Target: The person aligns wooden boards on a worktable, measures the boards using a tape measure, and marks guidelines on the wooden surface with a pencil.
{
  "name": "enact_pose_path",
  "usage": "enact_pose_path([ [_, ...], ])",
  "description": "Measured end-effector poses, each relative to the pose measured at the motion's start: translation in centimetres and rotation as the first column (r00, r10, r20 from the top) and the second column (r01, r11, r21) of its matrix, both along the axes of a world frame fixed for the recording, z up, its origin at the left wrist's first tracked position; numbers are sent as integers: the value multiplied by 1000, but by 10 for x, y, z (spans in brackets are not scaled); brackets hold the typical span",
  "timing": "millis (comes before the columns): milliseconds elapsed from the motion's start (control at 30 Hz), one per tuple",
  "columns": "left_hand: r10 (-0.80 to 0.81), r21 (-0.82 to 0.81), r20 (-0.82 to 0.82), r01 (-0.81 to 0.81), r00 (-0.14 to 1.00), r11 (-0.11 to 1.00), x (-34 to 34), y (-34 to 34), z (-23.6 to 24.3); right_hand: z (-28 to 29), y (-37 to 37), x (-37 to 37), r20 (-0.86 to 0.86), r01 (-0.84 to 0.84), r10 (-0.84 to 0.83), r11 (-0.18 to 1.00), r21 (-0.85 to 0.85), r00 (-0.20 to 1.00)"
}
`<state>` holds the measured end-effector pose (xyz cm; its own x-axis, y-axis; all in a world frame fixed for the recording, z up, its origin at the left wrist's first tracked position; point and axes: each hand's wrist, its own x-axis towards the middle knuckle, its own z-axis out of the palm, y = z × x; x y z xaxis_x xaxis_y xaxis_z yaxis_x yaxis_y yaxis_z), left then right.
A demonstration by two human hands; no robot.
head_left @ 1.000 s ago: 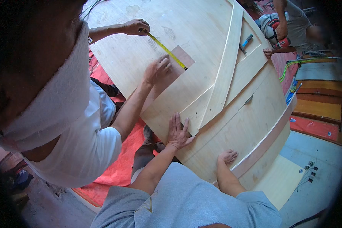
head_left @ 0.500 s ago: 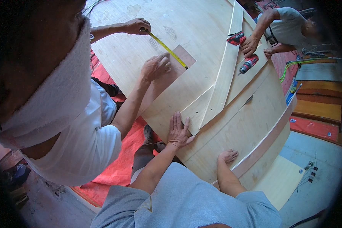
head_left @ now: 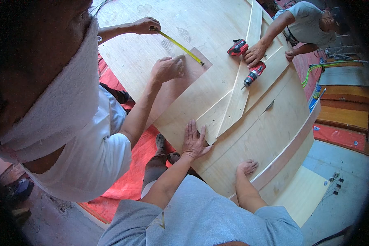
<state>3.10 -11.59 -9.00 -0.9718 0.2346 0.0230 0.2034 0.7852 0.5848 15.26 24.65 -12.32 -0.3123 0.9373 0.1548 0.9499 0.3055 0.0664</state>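
My left hand [head_left: 192,142] lies with fingers spread on the lower corner of a pale plywood piece [head_left: 217,104], beside the end of an angled wooden strip [head_left: 229,117]. My right hand [head_left: 247,166] rests, fingers loosely extended, on the plywood board [head_left: 254,139] near a curved edge strip [head_left: 289,147]. To my left, a co-worker in white has one hand [head_left: 145,25] on a yellow tape measure [head_left: 178,45] stretched over a reddish patch, the other hand [head_left: 170,67] near it. At upper right another co-worker's hand [head_left: 254,55] grips a red-and-black cordless drill [head_left: 254,74] over the strips.
A red sheet [head_left: 110,180] covers floor below the board's left side. At right are green hoses [head_left: 307,78], orange-brown wooden panels [head_left: 344,106] and a loose pale sheet [head_left: 303,192]. The left co-worker's body [head_left: 82,160] stands close beside me.
The far co-worker has brought the drill from beyond the board's right edge to over the strips. The left co-worker's hands have shifted slightly upward. My hands remain in place.
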Motion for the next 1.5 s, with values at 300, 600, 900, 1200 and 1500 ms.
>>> enact_pose_path([
  [300, -38, 32, -1, 38, 999, 999, 0, 3, 0, 4, 22, 12, 201, -112, 136, 986, -123, 970],
  [600, -39, -56, -5, 38, 999, 998, 1, 10, 4, 123, 78, -58, 113, -313, 400, 839, -446, 910],
  [900, -56, -248, -19, 49, 998, 968, 3, 10, 7, 132, 47, -274, -323, -683, 611, 564, -464, 723],
  [1200, -37, -224, -146, 4, 989, 975, -7, 15, 15, 50, -6, -271, -540, -663, 384, 414, -624, 749],
  [1500, -98, -279, -134, 57, 986, 959, 1, 9, 3, 61, 6, -257, -645, -629, 75, 331, -703, 761],
])
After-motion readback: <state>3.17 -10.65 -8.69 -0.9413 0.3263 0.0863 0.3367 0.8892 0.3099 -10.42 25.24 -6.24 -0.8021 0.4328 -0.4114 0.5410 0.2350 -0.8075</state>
